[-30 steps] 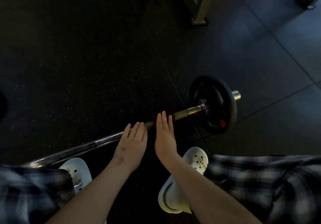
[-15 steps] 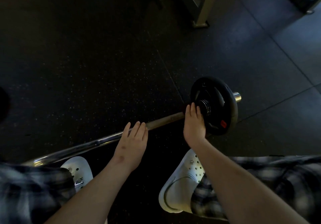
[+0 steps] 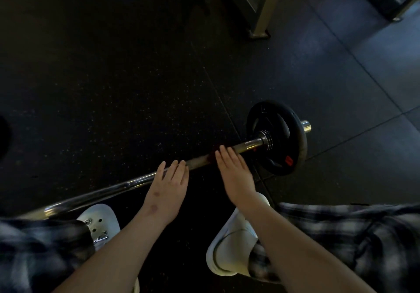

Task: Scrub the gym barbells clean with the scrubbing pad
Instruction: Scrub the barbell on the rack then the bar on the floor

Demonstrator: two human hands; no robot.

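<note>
The right hand (image 3: 234,174) lay flat with its fingers straight and close together, not curled round anything. Its fingertips pressed the scrubbing pad (image 3: 213,155), of which only a dark reddish patch showed, down on the barbell (image 3: 127,184). The pad sat on the dull, brownish stretch of the shaft, near the loaded end. The left hand (image 3: 169,190) was likewise unclenched. Its straight fingers rested across the top of the shaft just beside the right hand, with a short length of bare bar between them, and it grasped nothing. The barbell lay on the dark speckled rubber floor (image 3: 113,76), slanting from the person's near left, where its chrome shone, away to the right. There a ribbed metal collar (image 3: 267,140) stood against a black weight plate (image 3: 293,138) with a small red mark low on its face, and the bright bar end (image 3: 305,126) stuck out beyond the plate. The plate stood close to a seam between the floor tiles. Nearer the person, two white clogs (image 3: 100,220) were planted on the floor on the near side of the bar, one beneath each forearm. Plaid fabric (image 3: 352,236) covered the knees on either side. Well beyond the bar, a pale metal post (image 3: 261,19) met the floor with a small foot.
</note>
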